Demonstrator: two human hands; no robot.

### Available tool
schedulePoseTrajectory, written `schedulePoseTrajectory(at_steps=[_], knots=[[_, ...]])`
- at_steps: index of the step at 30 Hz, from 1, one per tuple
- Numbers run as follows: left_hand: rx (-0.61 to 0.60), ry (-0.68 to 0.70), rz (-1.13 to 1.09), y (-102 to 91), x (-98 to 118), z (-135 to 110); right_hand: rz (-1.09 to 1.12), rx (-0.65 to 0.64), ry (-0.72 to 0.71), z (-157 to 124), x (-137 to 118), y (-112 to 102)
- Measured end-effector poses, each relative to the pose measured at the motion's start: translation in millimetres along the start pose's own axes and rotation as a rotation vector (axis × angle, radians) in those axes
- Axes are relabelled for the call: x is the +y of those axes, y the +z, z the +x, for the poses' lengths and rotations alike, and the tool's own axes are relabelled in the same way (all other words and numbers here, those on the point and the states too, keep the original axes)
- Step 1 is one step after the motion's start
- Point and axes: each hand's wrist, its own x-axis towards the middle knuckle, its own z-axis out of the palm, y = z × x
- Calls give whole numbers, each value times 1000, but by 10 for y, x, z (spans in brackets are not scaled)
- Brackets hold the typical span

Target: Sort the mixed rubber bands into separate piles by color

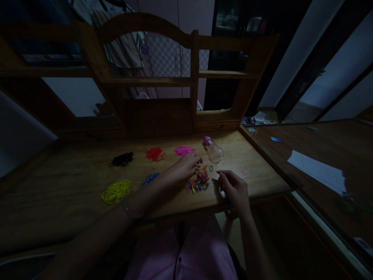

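My left hand reaches over the wooden table, fingers loosely spread and with nothing visible in them. It is between a pink pile of rubber bands and a mixed-colour pile of rubber bands. My right hand rests at the table's front edge, right of the mixed pile. Its index finger points left, the other fingers are partly bent, and I see nothing held. A small dark loop lies between the hands. My left forearm partly covers a blue pile of rubber bands.
Red, black and yellow piles of rubber bands lie to the left. A clear bottle with a pink top lies behind the hands. A wooden shelf frame rises at the back; white paper is on the right surface.
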Motion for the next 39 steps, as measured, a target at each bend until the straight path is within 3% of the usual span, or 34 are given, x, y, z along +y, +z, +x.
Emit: schedulePoseTrajectory(at_steps=[6,14,23,29,39], knots=[[-38,18,6,145,-101,139,11,3,-2,-3,-3,1],[-78,132,-33,33,35,156,20,-14,14,-3,-24,-1],[-83,194,96,277,-79,292,7,-1,3,4,-13,3],[-76,223,103,154,20,232,27,0,9,5,-24,2],[-40,94,-191,-5,41,201,49,1,9,-1,-21,8]])
